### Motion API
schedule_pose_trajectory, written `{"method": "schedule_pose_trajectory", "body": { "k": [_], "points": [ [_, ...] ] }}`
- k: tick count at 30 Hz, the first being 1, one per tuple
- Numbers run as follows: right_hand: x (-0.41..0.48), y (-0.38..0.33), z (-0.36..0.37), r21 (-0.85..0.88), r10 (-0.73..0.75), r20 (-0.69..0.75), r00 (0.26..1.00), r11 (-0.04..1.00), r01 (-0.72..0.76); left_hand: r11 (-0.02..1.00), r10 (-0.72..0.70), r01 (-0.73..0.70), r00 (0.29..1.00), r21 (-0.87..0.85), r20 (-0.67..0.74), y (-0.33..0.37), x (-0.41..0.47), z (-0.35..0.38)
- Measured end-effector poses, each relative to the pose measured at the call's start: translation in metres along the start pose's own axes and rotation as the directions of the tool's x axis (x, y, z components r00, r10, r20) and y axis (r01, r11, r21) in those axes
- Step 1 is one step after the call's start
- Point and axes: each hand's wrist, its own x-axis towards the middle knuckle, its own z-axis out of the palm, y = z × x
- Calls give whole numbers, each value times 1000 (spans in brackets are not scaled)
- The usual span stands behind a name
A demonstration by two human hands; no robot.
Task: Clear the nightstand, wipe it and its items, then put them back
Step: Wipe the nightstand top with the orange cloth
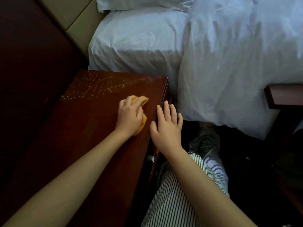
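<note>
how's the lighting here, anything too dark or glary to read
Head view: dim overall, the white bedding brightest and bluish. Head view: the panel left of the nightstand and the floor go near black. Head view: light rakes scratches on the nightstand's far end; left hand and orange cloth read sharp.

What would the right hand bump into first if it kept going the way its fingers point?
Probably the white duvet hanging off the bed. The right hand points past the nightstand edge toward it, but depth is unclear.
</note>
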Motion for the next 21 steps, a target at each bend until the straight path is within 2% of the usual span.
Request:
{"method": "schedule_pose_trajectory", "body": {
  "k": [3,8,11,14,18,19,21],
  "points": [
    [1,2,-1,7,8,-3,1000,1000,-8,996,-91,92,994,10,-57,-4,-3,-2],
    [0,4,-3,5,22,20,1000,1000,-22,963,-263,267,959,26,-107,13,42,8],
    [1,2,-2,2,19,37,999,1000,-19,953,-298,302,947,21,-120,25,62,17],
    [2,1,0,-17,23,35,999,1000,-23,980,-192,194,979,32,-63,30,57,17],
    [3,2,-2,-20,32,6,999,999,-32,996,93,-92,994,-16,60,16,24,2],
    [3,3,-2,-16,34,9,999,999,-33,993,120,-119,990,-19,73,10,16,-1],
    [3,4,-3,-7,35,14,999,999,-35,996,84,-84,995,-2,51,1,10,-3]
  ]
}}
